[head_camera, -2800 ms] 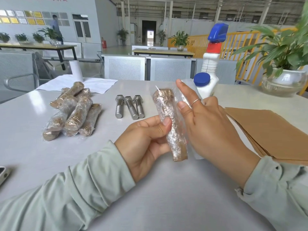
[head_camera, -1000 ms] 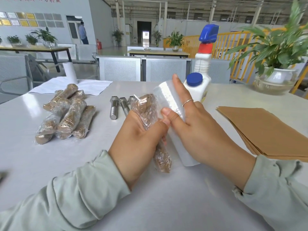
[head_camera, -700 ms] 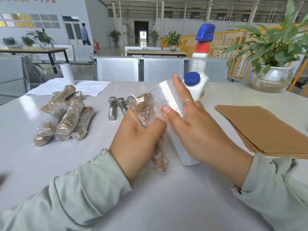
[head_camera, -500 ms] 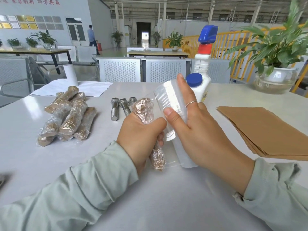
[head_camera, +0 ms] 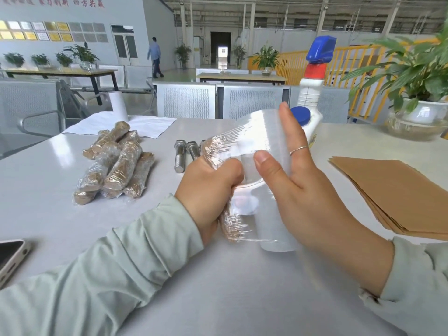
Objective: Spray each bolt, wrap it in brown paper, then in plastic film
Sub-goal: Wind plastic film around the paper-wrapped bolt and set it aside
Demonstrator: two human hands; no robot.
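Note:
My left hand [head_camera: 208, 190] grips a bolt wrapped in brown paper [head_camera: 215, 151] and held upright just above the table; clear film stretches tight from it to the roll of plastic film [head_camera: 264, 146]. My right hand [head_camera: 298, 180] holds that roll between thumb and straight fingers. Behind my left hand lie bare steel bolts [head_camera: 180, 156], partly hidden. A pile of several wrapped bolts [head_camera: 116, 166] lies at the left. The white spray bottle [head_camera: 312, 93] with a blue trigger stands behind the roll. A stack of brown paper sheets [head_camera: 392, 190] lies at the right.
A phone [head_camera: 9, 258] lies at the table's left front edge. White paper and a white roll [head_camera: 118, 110] sit at the back left. A potted plant in a glass bowl [head_camera: 417, 117] stands at the back right. Far off, a person walks across the hall.
The film roll has drawn away to the right and up from the bolt, so a wider sheet of film spans between them. My left hand has turned the bolt and kept its grip.

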